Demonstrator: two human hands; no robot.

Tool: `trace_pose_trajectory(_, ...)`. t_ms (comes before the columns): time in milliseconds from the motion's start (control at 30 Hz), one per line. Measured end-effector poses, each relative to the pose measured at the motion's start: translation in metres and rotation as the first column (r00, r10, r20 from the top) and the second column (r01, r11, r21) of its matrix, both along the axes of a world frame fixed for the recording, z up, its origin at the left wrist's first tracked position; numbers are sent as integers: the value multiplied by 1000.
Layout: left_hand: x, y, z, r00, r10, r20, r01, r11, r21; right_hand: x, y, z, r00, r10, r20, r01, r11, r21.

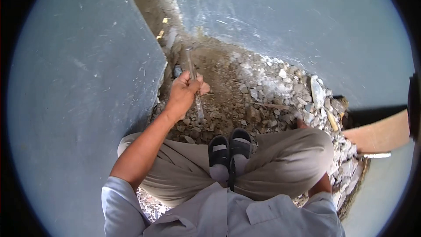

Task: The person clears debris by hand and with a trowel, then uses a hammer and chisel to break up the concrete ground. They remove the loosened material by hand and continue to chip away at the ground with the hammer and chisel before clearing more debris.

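1. Evidently, left hand (185, 92) grips a slim rod (191, 63), left of centre in frame.
2. Long axis near upright; flared end up, lower end slightly rightward, over coarse, angular rubble (253, 114).
3. Right hand (301, 123) mostly hidden behind knee (302, 149); grip: cannot tell.
4. Frame left: flat, scuffed blue-grey panel (83, 87).

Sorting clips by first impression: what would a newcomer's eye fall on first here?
Probably the slim rod in the left hand, just left of centre. Next, perhaps, the pale rubble spread to the right, between the large blue-grey panel at upper right and the dark sandals at lower centre.
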State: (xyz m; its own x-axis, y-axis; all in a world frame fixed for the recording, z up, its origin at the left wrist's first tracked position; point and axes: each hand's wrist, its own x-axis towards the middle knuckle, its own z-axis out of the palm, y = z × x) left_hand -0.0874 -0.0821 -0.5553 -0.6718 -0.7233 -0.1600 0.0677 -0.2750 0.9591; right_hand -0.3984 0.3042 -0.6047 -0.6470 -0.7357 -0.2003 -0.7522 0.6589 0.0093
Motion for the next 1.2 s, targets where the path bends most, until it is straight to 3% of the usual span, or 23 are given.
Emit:
trace_pose_trajectory(67,3,-26,2,974,21,226,3,994,-105,-8,12,-30,999,-18,-43,13,995,-104)
trace_pose_trajectory(133,1,-47,-2,926,67,371,11,979,-203,-18,19,-37,993,-36,110,54,984,-167)
trace_pose_trajectory(200,-2,-75,-29,885,83,458,39,967,-250,-34,21,-20,901,-36,433,123,977,-175)
trace_pose_trajectory(267,-10,-93,-46,862,112,494,41,957,-288,-30,3,-2,697,-260,668,504,840,-199)
trace_pose_trajectory(300,-17,-103,-64,889,196,413,-68,950,-305,-25,-6,10,546,-333,769,672,723,-164)
trace_pose_trajectory(333,-23,-113,-74,889,235,392,-118,947,-299,-4,-35,45,447,-285,848,792,566,-228)
trace_pose_trajectory(367,-29,-121,-82,887,271,373,-166,942,-291,-6,-62,84,423,-331,844,774,616,-147)
trace_pose_trajectory(400,-34,-129,-93,884,305,354,-210,936,-282,-10,-70,97,474,17,881,699,601,-388)
trace_pose_trajectory(433,-36,-141,-113,868,332,370,-225,926,-303,-23,-83,113,573,48,818,594,663,-455)
trace_pose_trajectory(467,-37,-145,-128,847,351,399,-198,905,-376,-20,-114,150,590,86,803,512,729,-454)
trace_pose_trajectory(533,-37,-151,-153,803,391,450,-125,849,-514,-50,-140,146,662,150,735,390,768,-508)
trace_pose_trajectory(600,-32,-154,-188,755,394,524,-96,857,-507,-62,-171,131,811,103,577,288,787,-546)
trace_pose_trajectory(633,-28,-152,-206,739,405,539,-89,851,-518,-56,-195,145,784,114,610,249,843,-478)
trace_pose_trajectory(700,-21,-143,-218,674,431,599,-46,835,-549,-27,-236,147,622,68,780,389,837,-384)
trace_pose_trajectory(767,-24,-147,-228,720,465,516,-152,830,-536,-12,-264,121,513,89,854,379,869,-318)
trace_pose_trajectory(800,-24,-147,-234,734,485,475,-207,826,-524,-2,-276,108,462,124,878,410,848,-336)
trace_pose_trajectory(833,-26,-145,-229,759,521,389,-239,781,-578,5,-288,90,482,254,839,342,827,-447)
trace_pose_trajectory(867,-26,-145,-234,771,475,424,-207,817,-538,12,-301,72,491,379,784,272,789,-551)
trace_pose_trajectory(933,-26,-150,-241,791,383,477,-142,874,-465,38,-330,47,591,305,747,215,832,-511)
trace_pose_trajectory(1033,-29,-141,-226,746,344,570,-25,870,-492,94,-363,55,448,128,885,280,920,-275)
trace_pose_trajectory(1133,-28,-140,-200,705,321,633,46,869,-492,131,-377,45,531,505,680,219,694,-686)
trace_pose_trajectory(1167,-27,-142,-201,703,319,635,51,868,-494,141,-382,47,554,597,580,191,587,-787)
trace_pose_trajectory(1200,-25,-143,-202,702,311,641,64,869,-491,150,-387,50,583,592,556,182,572,-800)
